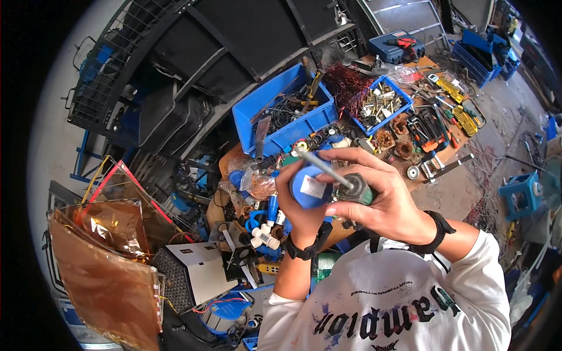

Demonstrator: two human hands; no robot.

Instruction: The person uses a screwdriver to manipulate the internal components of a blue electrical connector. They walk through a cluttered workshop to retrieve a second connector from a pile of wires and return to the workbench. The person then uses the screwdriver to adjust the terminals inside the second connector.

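Basically, we've got a round blue plastic piece (309,203) approx. centre, below a rectangular blue plastic bin (304,128) at 11 o'clock. Our L hand (297,215) half-curls round its 9 o'clock side, holding it. Our R hand (386,196) closes thumb + fingers on a dark-green-handled tool w/ grey metal shaft (358,192); its long axis runs 4 to 10 o'clock, shaft end at 10, crossing over the piece. The piece's white square label (314,188): print illegible.

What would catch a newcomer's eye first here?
Probably the left hand, mid-picture, holding a round blue piece, and the right hand beside it, gripping a long-shafted tool. Beyond them sits a big blue bin, a red tangle to its right; a brown sheet stands at lower left.
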